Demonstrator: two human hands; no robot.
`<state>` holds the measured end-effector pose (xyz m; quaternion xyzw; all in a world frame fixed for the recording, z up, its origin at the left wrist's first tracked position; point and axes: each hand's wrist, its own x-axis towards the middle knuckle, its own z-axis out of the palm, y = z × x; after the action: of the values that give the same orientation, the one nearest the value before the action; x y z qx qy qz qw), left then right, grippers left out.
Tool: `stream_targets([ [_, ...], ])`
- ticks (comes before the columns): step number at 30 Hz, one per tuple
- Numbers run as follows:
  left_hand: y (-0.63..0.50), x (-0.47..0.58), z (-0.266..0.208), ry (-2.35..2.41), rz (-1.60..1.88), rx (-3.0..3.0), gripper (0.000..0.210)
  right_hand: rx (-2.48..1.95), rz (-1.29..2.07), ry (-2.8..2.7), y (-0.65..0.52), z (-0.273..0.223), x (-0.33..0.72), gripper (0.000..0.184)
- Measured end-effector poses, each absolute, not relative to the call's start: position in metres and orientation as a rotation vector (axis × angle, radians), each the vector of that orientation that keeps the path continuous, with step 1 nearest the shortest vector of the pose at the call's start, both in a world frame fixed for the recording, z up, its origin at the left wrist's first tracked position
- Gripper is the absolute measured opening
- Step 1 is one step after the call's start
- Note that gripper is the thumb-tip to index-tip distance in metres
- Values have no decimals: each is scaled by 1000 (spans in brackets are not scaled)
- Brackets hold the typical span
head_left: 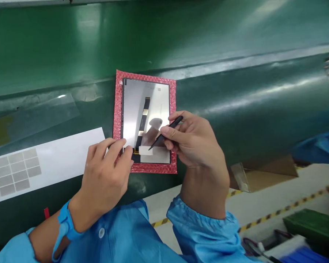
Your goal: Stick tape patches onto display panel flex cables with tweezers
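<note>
A display panel lies with its silvery back up on a sheet of pink bubble wrap. A dark flex cable runs up its middle, and a pale sticker sits near the lower edge. My right hand grips black pointed tweezers, their tip at the sticker; I cannot tell if it touches. My left hand rests with fingers spread and bent at the panel's lower left corner. A blue wrist strap is on my left wrist.
To the left lies a white sheet with rows of grey stickers. Behind it is a clear plastic film on the green mat. A cardboard box stands below the table's edge at right.
</note>
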<state>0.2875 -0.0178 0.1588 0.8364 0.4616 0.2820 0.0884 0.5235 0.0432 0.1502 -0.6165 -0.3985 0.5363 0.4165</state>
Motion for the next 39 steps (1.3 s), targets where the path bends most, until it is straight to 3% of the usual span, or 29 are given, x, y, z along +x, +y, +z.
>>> stream_targets([
  [39,-13,297,147,1378,675,2387,32,-1719,1213,-1008,43,153,514,36],
])
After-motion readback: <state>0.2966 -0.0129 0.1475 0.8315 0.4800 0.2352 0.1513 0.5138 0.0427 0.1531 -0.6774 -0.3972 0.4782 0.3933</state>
